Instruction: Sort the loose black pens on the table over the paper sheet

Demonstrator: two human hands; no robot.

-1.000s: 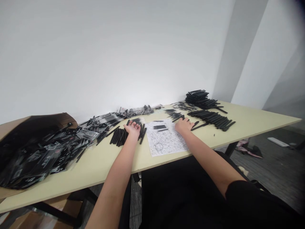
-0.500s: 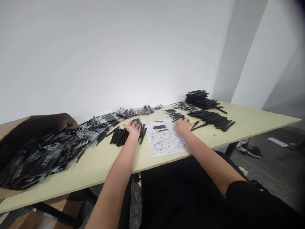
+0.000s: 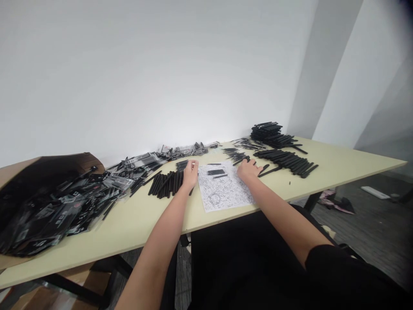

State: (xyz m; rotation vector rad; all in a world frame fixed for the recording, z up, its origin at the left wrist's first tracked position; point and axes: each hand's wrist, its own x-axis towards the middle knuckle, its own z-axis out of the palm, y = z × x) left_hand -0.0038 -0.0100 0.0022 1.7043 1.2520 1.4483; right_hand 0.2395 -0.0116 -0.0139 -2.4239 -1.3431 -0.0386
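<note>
My left hand (image 3: 191,173) is upright with its fingers curled together, at the left edge of a scribbled white sheet (image 3: 222,193). It stands beside a row of black pens (image 3: 164,184), and whatever it holds is hidden. My right hand (image 3: 248,170) rests at the sheet's right edge, fingers bent downward among black pen parts. A short black pen piece (image 3: 263,169) lies just right of its fingers. What its fingertips grip cannot be made out. Several thin dark refills (image 3: 216,172) lie on the sheet between my hands, and more thin refills (image 3: 234,153) lie beyond it.
An open cardboard box (image 3: 74,161) spills black plastic packets (image 3: 64,215) at the left. Clear wrappers (image 3: 142,161) run along the wall. At the right are a long row of black pens (image 3: 290,161) and a high stack (image 3: 266,131). The pale table's edge (image 3: 226,219) is near my lap.
My left hand has turned from palm up with loose fingers to upright with fingers curled in, and moved slightly right to the sheet's edge. My right hand has hardly moved.
</note>
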